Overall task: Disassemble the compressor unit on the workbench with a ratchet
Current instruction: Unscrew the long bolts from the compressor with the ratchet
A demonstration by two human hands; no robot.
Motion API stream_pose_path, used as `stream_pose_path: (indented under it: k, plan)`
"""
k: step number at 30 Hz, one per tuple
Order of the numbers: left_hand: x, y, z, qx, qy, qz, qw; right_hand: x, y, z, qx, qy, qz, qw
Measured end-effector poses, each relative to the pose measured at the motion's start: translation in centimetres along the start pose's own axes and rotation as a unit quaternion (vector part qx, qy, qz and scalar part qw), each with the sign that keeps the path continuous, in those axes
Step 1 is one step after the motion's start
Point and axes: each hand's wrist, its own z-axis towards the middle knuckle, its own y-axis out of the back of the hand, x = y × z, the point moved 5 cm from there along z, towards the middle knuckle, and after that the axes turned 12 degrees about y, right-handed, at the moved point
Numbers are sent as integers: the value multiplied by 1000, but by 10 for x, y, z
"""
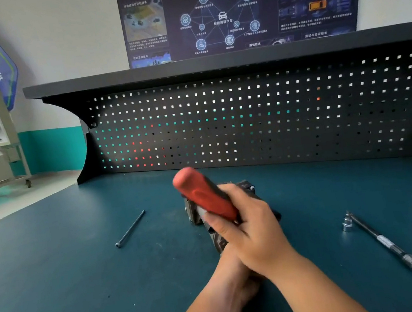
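— Red handle: which hand had it?
— The right hand (249, 229) was curled tight round the ratchet (202, 193), handle tilted up and away to the left.
— And the compressor unit (194, 213)?
— Directly under that grip, on the workbench (58, 282), mostly covered. The left hand (232, 276) lay beneath the right wrist; I couldn't tell whether it clasped anything.
— Loose parts?
— A long bolt (130, 228) lay left of the grip and an extension bar (380, 239) right of it.

A dark perforated pegboard (248, 123) stands under a shelf (213, 62), a blue poster (239, 8) on the wall (64, 43) behind.
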Motion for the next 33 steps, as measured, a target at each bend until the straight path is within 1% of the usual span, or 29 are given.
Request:
stream_pose_path:
  k: [1, 2, 3, 4, 5, 6, 7, 8, 10, 11, 13, 14, 15, 16, 17, 19, 20, 23, 25, 26, 27, 28, 29, 30, 31, 33]
  plan:
    - [-1, -2, -1, 15, -14, -38, 999, 1, -3, 0, 11, 1, -1, 1000]
    - [-1, -2, -2, 24, -12, -36, 999, 1, -3, 0, 1, 1, 0, 1000]
    - [0, -2, -3, 16, 5, 7, 1000, 0, 0, 0, -26, -1, 0, 1000]
    - [1, 2, -2, -4, 20, 67, 998, -2, 5, 1, -66, -13, 5, 998]
    - [3, 4, -1, -24, 37, 107, 993, -6, 13, 1, -116, -44, 21, 992]
    - [2, 6, -1, -41, 42, 130, 990, -13, 22, 1, -176, -92, 51, 979]
    - [1, 8, -1, -56, 46, 136, 988, -22, 30, -1, -237, -148, 96, 956]
    - [-1, 8, -1, -60, 51, 135, 988, -32, 39, -4, -300, -198, 141, 922]
    - [-1, 7, -2, -57, 51, 134, 988, -53, 55, -15, -417, -285, 198, 840]
    - [-2, 6, -3, -61, 47, 134, 988, -62, 61, -23, -466, -330, 218, 792]
    - [-1, 6, -2, -57, 39, 136, 988, -76, 65, -38, -527, -404, 256, 702]
    - [-1, 6, -3, -56, 40, 137, 988, -80, 64, -44, -541, -424, 268, 675]
    - [0, 6, -2, -54, 42, 134, 989, -81, 63, -46, -548, -427, 272, 666]
    - [0, 6, -3, -55, 48, 129, 989, -81, 63, -45, -545, -419, 265, 676]
    - [0, 7, -3, -57, 54, 124, 989, -77, 63, -41, -535, -401, 254, 699]
    - [-1, 7, -5, -67, 68, 122, 988, -65, 62, -27, -498, -337, 226, 766]
    - [0, 8, -5, -70, 73, 123, 987, -58, 59, -19, -467, -298, 215, 804]
    - [2, 11, 0, -63, 83, 134, 985, -32, 43, -3, -317, -200, 163, 913]
    - [2, 15, 3, -61, 85, 121, 987, -17, 29, 1, -180, -125, 82, 972]
    - [3, 13, 2, -61, 83, 114, 988, -10, 21, 2, -108, -76, 47, 990]
    - [3, 11, 2, -42, 65, 94, 993, -4, 11, 2, -37, -40, 28, 998]
    - [2, 6, 1, -18, 39, 54, 998, 0, 3, 2, 17, -20, 21, 999]
    - [1, 5, 2, -3, 5, 14, 1000, 1, -3, 1, 54, -16, 20, 998]
    - [0, 6, 2, 9, -15, -8, 1000, 1, -6, 1, 72, -16, 13, 997]
    - [-1, 4, 0, 4, -17, 0, 1000, 1, -6, 1, 67, -16, 8, 998]
    - [-1, 1, -3, 7, -7, 67, 998, 1, 2, 2, 0, -4, 7, 1000]
